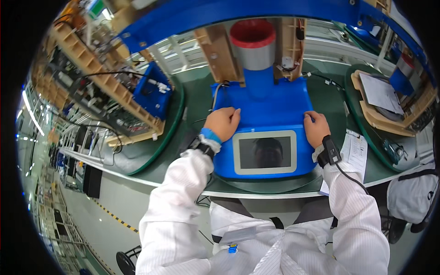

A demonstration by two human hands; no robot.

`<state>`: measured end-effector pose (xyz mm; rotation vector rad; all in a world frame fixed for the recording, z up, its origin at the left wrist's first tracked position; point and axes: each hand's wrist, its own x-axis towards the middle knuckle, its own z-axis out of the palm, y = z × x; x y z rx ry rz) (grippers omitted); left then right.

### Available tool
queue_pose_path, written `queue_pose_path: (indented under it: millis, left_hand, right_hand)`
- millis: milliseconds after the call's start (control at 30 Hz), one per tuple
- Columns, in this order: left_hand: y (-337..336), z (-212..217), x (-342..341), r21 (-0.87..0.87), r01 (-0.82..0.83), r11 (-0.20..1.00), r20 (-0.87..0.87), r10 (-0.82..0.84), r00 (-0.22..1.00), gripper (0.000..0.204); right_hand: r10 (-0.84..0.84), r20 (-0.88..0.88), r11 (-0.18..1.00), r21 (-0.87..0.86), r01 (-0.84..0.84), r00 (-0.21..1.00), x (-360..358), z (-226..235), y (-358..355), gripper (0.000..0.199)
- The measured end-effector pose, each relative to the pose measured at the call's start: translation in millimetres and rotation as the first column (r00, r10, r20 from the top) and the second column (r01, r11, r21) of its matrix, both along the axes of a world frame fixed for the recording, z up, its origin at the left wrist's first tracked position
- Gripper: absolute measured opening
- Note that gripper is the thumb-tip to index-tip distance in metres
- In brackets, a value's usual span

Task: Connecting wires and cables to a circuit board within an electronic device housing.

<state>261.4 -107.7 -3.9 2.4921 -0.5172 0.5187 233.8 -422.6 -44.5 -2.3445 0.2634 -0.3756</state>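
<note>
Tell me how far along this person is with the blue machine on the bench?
Already done, by the look of it: the blue housing carries its grey-framed screen, and the grey cylinder with a red rim stands at its back. In hand: the left hand and right hand press flat on the top panel's two sides. Left: the screen is dark, and a cable hangs loose beside the left rear corner.
</note>
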Motion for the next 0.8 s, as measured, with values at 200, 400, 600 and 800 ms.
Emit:
queue_pose_path:
  millis: [200, 400, 600, 800]
  left_hand:
    - [-5, -30, -52, -0.195, -0.155, 0.969, 0.154, 0.186, 0.971, 0.038]
    - [35, -90, -275, -0.259, -0.180, 0.949, -0.107, 0.157, 0.982, 0.041]
    - [105, -103, -495, -0.290, -0.848, 0.444, -0.576, 0.626, 0.526, 0.022]
    - [89, -34, -626, -0.456, -0.885, 0.099, -0.498, 0.796, 0.345, 0.024]
  right_hand:
    - [-0.094, 0.082, 0.966, -0.234, 0.111, 0.992, -7, 5, 24, 0.035]
    - [0.348, 0.420, 0.869, -0.481, -0.120, 0.838, -32, -9, 40, 0.036]
    - [0.738, 0.445, 0.625, -0.169, -0.762, 0.507, -127, 0, 93, 0.040]
    - [0.974, 0.219, 0.078, -0.099, -0.992, 0.055, -192, -22, 178, 0.039]
